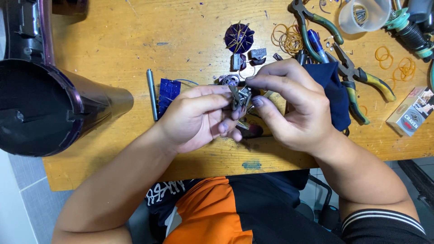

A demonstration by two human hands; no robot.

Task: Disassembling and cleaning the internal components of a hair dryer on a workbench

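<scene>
Both hands together over the middle of the wooden bench [113, 40], pinching one small grey metal assembly [242, 96] between them: left hand [199, 118] gripping it from the left with thumb and fingers, right hand [289, 106] closed on its top and lower edge with thumb and fingertips.

Judged well into a strip-down: large dark purple casing [49, 108] lying emptied at the left edge, purple fan impeller [239, 38] set apart on the far side, two small dark parts [248, 58] just near of it, a round metal piece [230, 80] partly hidden behind the fingers. Small assembly not yet put down or fitted anywhere; reassembly of the casing apparently all still to do.

Counted: one casing, one impeller, one grey rod [152, 94] beside one blue finned block [169, 92], two pliers [361, 83] at the right, one clear cup [364, 15], one dark blue cloth [333, 90], one small carton [410, 111]. Orange rubber bands [289, 39] too tangled to count.
</scene>
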